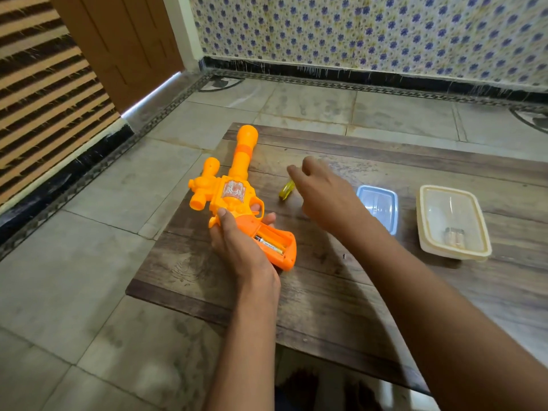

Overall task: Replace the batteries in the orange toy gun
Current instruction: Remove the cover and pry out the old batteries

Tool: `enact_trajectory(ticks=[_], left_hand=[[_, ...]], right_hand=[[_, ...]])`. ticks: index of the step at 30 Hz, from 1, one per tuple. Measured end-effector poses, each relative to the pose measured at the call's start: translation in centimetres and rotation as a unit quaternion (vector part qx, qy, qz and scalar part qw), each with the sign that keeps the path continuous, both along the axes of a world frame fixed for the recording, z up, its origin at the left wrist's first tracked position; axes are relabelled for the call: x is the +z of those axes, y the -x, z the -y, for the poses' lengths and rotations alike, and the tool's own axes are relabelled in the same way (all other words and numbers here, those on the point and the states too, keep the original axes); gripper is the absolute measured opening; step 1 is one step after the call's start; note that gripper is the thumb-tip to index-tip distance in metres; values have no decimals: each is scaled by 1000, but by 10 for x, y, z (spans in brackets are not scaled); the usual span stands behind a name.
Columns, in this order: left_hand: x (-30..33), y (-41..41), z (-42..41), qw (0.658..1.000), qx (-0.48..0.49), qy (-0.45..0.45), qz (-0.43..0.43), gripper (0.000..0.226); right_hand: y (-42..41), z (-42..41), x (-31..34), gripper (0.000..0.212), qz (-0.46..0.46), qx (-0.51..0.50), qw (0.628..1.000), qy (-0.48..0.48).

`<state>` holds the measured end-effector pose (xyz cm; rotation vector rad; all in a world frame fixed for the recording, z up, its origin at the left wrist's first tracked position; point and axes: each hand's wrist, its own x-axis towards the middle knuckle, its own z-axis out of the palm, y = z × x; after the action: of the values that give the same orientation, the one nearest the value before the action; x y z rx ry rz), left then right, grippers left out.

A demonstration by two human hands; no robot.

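I am looking down at a low wooden counter (326, 292) on a tiled floor. My left hand (237, 247) grips the handle of the orange plastic toy gun (234, 197), fingers wrapped under it, thumb on the near side. The gun lies flat at the counter's left edge, its long axis running from the handle nearest me up and away to the rounded muzzle. The handle's battery compartment (274, 244) is uncovered and faces up, with a dark and gold cylindrical battery (268, 244) seated in it.

My right hand (320, 197) hovers over the counter just right of the gun, fingers loosely spread, holding nothing. Just beside its fingertips lies a small screwdriver with a yellow translucent handle (286, 189). Further right sit a blue plastic lid (378, 206) and a clear rectangular plastic box with a cream rim (450, 221), holding what look like batteries (455, 235).

The open compartment lies below and left of my free right hand, so I judge that hand best placed to lift the battery out.
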<state>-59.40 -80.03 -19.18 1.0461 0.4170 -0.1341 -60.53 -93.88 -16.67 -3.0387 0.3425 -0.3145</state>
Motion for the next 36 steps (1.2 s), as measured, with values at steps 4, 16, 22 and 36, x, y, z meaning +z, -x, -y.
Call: enact_trajectory(ticks=[4, 16, 22, 36], left_hand=[[10, 4, 4, 999, 12, 24, 35, 24], [12, 22, 23, 932, -75, -198, 295, 60], [10, 30, 30, 872, -89, -323, 356, 49], [12, 39, 33, 821, -110, -408, 385, 44]], right_hand=[[41, -35, 8, 35, 187, -84, 950, -236], [74, -60, 0, 34, 123, -140, 681, -709], [77, -56, -2, 33, 111, -156, 502, -843], [80, -48, -11, 38, 95, -148, 419, -891]])
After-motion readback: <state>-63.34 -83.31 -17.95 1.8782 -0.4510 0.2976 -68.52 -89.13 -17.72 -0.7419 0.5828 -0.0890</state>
